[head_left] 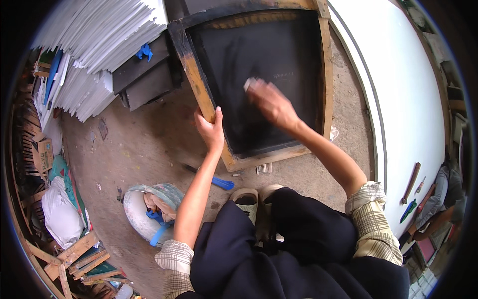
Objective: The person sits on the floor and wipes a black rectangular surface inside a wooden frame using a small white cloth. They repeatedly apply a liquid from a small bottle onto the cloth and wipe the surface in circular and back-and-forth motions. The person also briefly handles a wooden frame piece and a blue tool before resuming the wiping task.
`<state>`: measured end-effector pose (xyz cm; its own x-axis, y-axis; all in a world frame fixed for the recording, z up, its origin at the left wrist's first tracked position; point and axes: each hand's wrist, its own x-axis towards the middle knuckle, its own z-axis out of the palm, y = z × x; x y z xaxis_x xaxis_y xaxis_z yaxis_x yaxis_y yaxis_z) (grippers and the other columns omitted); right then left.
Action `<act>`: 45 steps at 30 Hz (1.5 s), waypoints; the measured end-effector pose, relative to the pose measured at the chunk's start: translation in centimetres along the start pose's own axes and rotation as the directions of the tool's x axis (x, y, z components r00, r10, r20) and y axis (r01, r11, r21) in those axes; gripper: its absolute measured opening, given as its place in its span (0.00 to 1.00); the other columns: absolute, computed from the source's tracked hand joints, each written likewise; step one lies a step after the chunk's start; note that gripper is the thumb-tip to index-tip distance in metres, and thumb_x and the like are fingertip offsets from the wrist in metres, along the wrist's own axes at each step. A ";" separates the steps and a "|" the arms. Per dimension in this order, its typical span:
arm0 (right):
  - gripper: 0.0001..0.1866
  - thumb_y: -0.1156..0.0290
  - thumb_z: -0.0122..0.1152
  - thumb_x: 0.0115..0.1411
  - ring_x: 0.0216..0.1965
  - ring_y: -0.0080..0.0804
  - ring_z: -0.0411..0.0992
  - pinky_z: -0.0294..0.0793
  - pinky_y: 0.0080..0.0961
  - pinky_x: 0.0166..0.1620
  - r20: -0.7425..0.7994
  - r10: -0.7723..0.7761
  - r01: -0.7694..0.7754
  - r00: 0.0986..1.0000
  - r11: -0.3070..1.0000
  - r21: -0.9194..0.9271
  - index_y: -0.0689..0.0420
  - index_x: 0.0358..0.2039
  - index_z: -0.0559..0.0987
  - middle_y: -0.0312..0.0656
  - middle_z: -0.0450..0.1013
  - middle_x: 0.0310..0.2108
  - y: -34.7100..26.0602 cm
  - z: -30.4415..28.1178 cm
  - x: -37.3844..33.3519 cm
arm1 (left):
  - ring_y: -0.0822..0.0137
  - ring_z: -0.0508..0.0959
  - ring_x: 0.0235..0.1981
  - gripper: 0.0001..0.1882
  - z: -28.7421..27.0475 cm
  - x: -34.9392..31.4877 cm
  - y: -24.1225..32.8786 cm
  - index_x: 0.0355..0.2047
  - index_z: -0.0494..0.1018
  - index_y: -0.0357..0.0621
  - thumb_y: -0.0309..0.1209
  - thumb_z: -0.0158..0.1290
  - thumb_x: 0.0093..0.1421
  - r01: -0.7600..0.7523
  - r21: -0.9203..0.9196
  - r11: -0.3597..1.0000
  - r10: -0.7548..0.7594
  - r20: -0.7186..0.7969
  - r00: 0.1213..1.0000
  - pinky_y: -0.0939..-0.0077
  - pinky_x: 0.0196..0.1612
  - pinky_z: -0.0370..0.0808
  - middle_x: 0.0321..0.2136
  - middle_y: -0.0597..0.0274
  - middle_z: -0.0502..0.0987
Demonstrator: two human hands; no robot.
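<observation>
A wooden screen frame (326, 84), stained black along its far and upper left edges, leans tilted in front of me. Its black inner panel (264, 132) carries faint pale marks right of the middle. My left hand (211, 130) is closed round the frame's left bar, thumb on top. Over the panel's middle, my right hand (275, 105) is smeared by motion and grips a small whitish wad (253, 84) at its fingertips. What the wad is made of is too blurred to tell, and whether it touches the panel is unclear.
Stacked white sheets (99, 35) and dark boxes (149, 79) stand at far left. A white bucket (137, 212) holding rags and a blue-handled tool (221, 183) are near my left forearm. Right, a white board (408, 99) bears tools (411, 182). Wood scraps (74, 254) lie lower left.
</observation>
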<state>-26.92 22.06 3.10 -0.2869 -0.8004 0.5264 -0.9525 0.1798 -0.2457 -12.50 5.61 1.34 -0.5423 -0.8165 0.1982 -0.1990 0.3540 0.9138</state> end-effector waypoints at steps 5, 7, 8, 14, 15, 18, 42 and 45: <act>0.21 0.77 0.58 0.44 0.48 0.31 0.70 0.72 0.25 0.52 0.092 -0.160 0.152 0.983 0.984 0.088 0.58 0.43 0.77 0.36 0.72 0.46 -2.3 0.9 -1.9 | 0.49 0.61 0.54 0.33 -1.0 -0.4 -0.3 0.58 0.57 0.36 0.42 0.55 0.59 -0.089 0.078 0.993 0.083 0.074 0.994 0.58 0.55 0.61 0.53 0.45 0.61; 0.14 0.81 0.58 0.50 0.38 0.31 0.74 0.74 0.24 0.42 0.016 0.115 -0.115 0.993 0.957 0.268 0.62 0.40 0.78 0.40 0.76 0.35 -2.9 -0.3 -0.5 | 0.49 0.57 0.56 0.35 -2.3 -1.1 -0.1 0.59 0.56 0.38 0.43 0.54 0.59 -0.195 0.143 0.970 0.184 0.082 0.979 0.56 0.58 0.56 0.54 0.46 0.58; 0.11 0.80 0.58 0.53 0.37 0.27 0.74 0.73 0.22 0.42 0.024 0.425 -0.390 0.905 0.804 0.450 0.62 0.39 0.78 0.39 0.77 0.33 -3.9 -0.7 0.2 | 0.50 0.57 0.56 0.35 -3.0 -1.4 0.4 0.59 0.56 0.38 0.43 0.55 0.58 -0.244 0.191 0.951 0.228 0.103 0.968 0.57 0.58 0.56 0.55 0.46 0.58; 0.08 0.72 0.62 0.58 0.35 0.17 0.72 0.70 0.16 0.42 0.517 0.554 -0.519 0.652 -0.172 0.838 0.61 0.36 0.78 0.36 0.77 0.32 -8.5 -1.4 3.6 | 0.62 0.63 0.55 0.28 -8.3 -2.2 5.3 0.58 0.62 0.44 0.38 0.54 0.60 -0.187 0.021 0.982 0.171 0.316 0.933 0.66 0.57 0.60 0.52 0.58 0.65; 0.08 0.72 0.62 0.58 0.35 0.17 0.72 0.70 0.16 0.42 0.555 0.482 -0.517 0.677 -0.224 0.826 0.61 0.36 0.78 0.35 0.77 0.32 -9.7 -1.6 4.1 | 0.61 0.68 0.49 0.24 -8.9 -2.4 6.2 0.53 0.67 0.44 0.35 0.56 0.57 -0.172 -0.036 0.984 0.175 0.291 0.941 0.68 0.51 0.65 0.47 0.59 0.71; 0.07 0.73 0.61 0.58 0.34 0.16 0.72 0.70 0.16 0.41 0.599 0.353 -0.550 0.718 -0.239 0.800 0.61 0.36 0.78 0.35 0.77 0.32 -12.7 -1.5 4.8 | 0.67 0.76 0.36 0.11 -11.0 -3.7 6.8 0.38 0.74 0.41 0.31 0.58 0.56 0.007 -0.189 0.982 0.043 0.261 0.964 0.75 0.40 0.71 0.34 0.61 0.76; 0.12 0.75 0.59 0.57 0.39 0.21 0.73 0.71 0.19 0.45 0.627 0.354 -0.715 0.694 0.233 0.659 0.64 0.42 0.77 0.39 0.77 0.35 -17.6 3.4 0.6 | 0.50 0.66 0.49 0.32 -15.0 -12.9 -4.7 0.53 0.63 0.44 0.25 0.62 0.47 -0.111 0.274 0.955 0.083 0.114 0.990 0.56 0.51 0.67 0.46 0.53 0.64; 0.12 0.74 0.60 0.56 0.38 0.21 0.74 0.71 0.20 0.43 0.681 0.383 -0.778 0.624 0.223 0.587 0.62 0.41 0.78 0.39 0.78 0.35 -17.0 3.5 0.3 | 0.49 0.66 0.50 0.30 -15.1 -12.2 -7.0 0.52 0.65 0.46 0.25 0.61 0.48 -0.156 0.207 0.966 0.097 0.267 0.959 0.56 0.50 0.67 0.47 0.54 0.64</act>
<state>-10.46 16.73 4.55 -0.4747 -0.8198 -0.3203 0.0708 0.3272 -0.9423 7.84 6.18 -2.09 -0.7571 -0.6268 0.1844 -0.2770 0.5636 0.7783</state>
